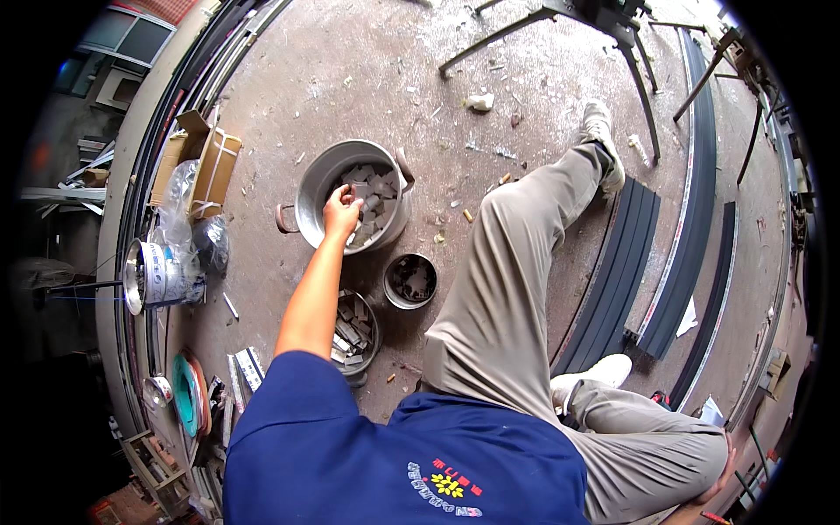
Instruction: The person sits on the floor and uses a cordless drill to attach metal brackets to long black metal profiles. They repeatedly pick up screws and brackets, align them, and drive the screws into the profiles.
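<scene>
Pieces (374,208): lay heaped, grey, inside the big pot (308,197), ahead on the brown floor (350,79). Reached into it with the left hand (340,213), half curled; possibly pinched one piece, too small to tell for sure. Held the right hand (717,486) at lower right, mostly hidden; could not tell its grip. Saw dust and scraps (479,102) across the floor, a tin (404,304) beside the pot, a carton (219,171) leftward, dark strips (612,280) rightward, a black stand (599,13) beyond.

Open from above: large pot (312,206) | right: pot handle (404,168), bent leg (503,254) | near side: small can (407,304)
</scene>
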Tool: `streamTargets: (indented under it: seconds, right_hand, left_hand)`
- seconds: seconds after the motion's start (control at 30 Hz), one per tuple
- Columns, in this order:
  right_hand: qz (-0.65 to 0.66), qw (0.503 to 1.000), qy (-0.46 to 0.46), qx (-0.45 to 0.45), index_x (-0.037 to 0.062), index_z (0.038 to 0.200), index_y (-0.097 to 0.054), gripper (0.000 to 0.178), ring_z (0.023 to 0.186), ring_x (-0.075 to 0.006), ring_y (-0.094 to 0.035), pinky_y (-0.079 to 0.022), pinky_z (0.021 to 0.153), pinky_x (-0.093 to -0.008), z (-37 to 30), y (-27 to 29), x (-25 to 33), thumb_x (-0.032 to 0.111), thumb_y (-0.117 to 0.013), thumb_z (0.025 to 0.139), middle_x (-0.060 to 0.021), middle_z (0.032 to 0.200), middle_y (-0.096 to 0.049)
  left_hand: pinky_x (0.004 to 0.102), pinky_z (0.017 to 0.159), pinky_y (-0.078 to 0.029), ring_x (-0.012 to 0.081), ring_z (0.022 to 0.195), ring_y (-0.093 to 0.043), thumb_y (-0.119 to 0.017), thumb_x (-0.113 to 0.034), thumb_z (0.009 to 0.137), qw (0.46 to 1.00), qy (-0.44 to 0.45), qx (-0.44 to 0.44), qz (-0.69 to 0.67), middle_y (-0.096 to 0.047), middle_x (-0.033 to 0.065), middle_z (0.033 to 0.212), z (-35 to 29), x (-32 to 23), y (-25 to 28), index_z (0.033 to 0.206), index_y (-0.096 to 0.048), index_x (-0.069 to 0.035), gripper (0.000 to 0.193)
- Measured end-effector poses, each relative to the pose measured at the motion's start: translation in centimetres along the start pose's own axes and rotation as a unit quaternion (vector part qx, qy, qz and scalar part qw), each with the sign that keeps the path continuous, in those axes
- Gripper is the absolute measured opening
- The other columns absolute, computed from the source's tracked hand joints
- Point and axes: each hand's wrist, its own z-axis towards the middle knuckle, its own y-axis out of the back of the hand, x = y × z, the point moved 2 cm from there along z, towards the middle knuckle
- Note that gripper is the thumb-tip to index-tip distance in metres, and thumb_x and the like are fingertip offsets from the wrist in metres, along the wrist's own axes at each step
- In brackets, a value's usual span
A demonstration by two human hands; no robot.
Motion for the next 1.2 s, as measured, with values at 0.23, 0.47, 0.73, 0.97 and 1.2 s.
streamTargets:
  seconds: [0.23,0.47,0.73,0.97,1.2]
  right_hand:
    - [-0.412,0.91,0.023,-0.051,-0.0021,0.132,-0.059,0.034,0.121,-0.0228,-0.061,-0.044,0.107,-0.0359,7.7,-3.7,6.9,0.017,-0.056,0.104,-0.0135,0.124,-0.066]
    - [-0.543,0.814,0.13,0.162,-0.0012,0.129,-0.059,0.04,0.122,-0.0287,-0.06,-0.041,0.11,-0.0388,11.7,-19.0,11.5,0.011,-0.067,0.091,-0.0167,0.125,-0.064]
    - [-0.549,0.811,0.05,0.196,0.0005,0.13,-0.059,0.048,0.101,-0.0285,-0.063,-0.049,0.096,-0.0389,12.2,-16.1,6.5,0.005,-0.073,0.084,-0.0158,0.11,-0.067]
    - [-0.553,0.798,0.119,0.21,0.0001,0.127,-0.06,0.045,0.101,-0.0351,-0.065,-0.049,0.093,-0.0405,12.0,-17.1,6.8,0.005,-0.073,0.084,-0.0194,0.107,-0.067]
    - [-0.497,0.779,0.3,0.238,0.0025,0.115,-0.067,0.036,0.087,-0.0352,-0.065,-0.053,0.078,-0.04,13.4,-23.7,10.8,0.005,-0.078,0.081,-0.0163,0.096,-0.067]
  left_hand:
    - [0.0346,0.093,-0.057,0.0153,0.103,-0.066,-0.071,-0.003,0.093,0.894,0.0,0.176,-0.412,-0.066,0.003,0.115,-6.2,-17.4,-1.3,0.121,-0.062,-0.005,0.03]
    - [0.0304,0.081,-0.059,0.0155,0.097,-0.067,-0.07,-0.002,0.092,0.942,-0.02,0.093,-0.322,-0.069,0.0065,0.115,-4.0,-16.4,0.9,0.128,-0.062,0.001,0.038]
    - [0.0295,0.075,-0.063,0.0177,0.092,-0.071,-0.066,0.004,0.091,0.959,0.172,0.1,-0.204,-0.069,0.0053,0.112,-2.4,-4.3,5.2,0.135,-0.059,-0.004,0.046]
    - [0.0351,0.078,-0.065,0.0198,0.095,-0.07,-0.071,0.006,0.087,0.934,0.129,0.115,-0.312,-0.065,0.0075,0.108,-4.7,-12.6,1.2,0.127,-0.056,-0.004,0.044]
    - [0.0401,0.099,-0.058,0.0283,0.112,-0.068,-0.069,0.0,0.093,0.775,0.053,0.405,-0.483,-0.066,0.0137,0.116,-18.4,-33.5,-5.8,0.122,-0.053,-0.002,0.033]
